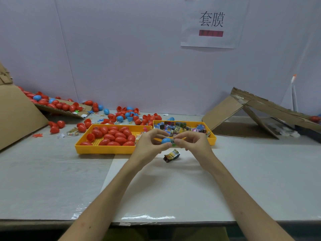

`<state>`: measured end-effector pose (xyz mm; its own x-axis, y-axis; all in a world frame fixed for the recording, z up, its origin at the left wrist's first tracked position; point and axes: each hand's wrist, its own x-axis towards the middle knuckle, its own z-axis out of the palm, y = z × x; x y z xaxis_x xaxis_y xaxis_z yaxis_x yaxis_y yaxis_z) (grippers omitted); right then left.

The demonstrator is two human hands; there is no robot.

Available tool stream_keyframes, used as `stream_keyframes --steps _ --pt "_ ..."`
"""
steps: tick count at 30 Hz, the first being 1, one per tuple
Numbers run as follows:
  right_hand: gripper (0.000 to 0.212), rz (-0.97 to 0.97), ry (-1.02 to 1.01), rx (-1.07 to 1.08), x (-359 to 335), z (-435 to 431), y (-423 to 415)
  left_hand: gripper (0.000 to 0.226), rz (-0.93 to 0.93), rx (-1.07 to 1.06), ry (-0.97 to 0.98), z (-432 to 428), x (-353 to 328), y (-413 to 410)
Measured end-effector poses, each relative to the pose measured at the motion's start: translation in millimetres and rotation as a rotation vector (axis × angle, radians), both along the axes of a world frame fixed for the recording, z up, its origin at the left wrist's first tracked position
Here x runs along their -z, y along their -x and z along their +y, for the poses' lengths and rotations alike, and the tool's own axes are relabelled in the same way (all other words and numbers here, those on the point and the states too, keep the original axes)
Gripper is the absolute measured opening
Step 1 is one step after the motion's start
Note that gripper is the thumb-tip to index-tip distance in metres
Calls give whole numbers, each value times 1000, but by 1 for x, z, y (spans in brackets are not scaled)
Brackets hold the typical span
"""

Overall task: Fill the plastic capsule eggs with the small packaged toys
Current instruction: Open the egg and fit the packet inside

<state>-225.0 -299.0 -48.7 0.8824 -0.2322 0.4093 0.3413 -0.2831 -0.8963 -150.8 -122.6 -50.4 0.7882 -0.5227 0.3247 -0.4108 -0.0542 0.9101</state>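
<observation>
1. here, just above the bench (52,180), the left hand (149,145) pinches a blue capsule egg (165,141) between its thumb and curled fingers.
2. the right hand (192,143) pinches a small packaged toy (173,142) at the egg's right side. the packet touches the egg, but how far in it sits cannot be told.
3. a second toy packet (171,155) lies on the bench just below the hands, touching neither.
4. behind the left hand, a yellow tray (104,148) holds a heap of red capsule eggs (114,135).
5. beside it, behind the right hand, another yellow tray (212,139) holds many more toy packets (177,127).
6. further back, scattered red and blue eggs (132,115) lie on the bench, and more rest on a cardboard flap (69,111) at the left.
7. a folded cardboard piece (251,108) leans at the right, and a paper sign (211,23) hangs on the wall.
</observation>
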Motion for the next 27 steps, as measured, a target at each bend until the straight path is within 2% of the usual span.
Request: stream_keyframes --steps 21,27 --pt "5 36 35 4 -1 -1 2 20 73 58 -13 2 -3 0" --pt "13 22 56 -27 -3 2 3 21 45 52 -32 3 -2 0"
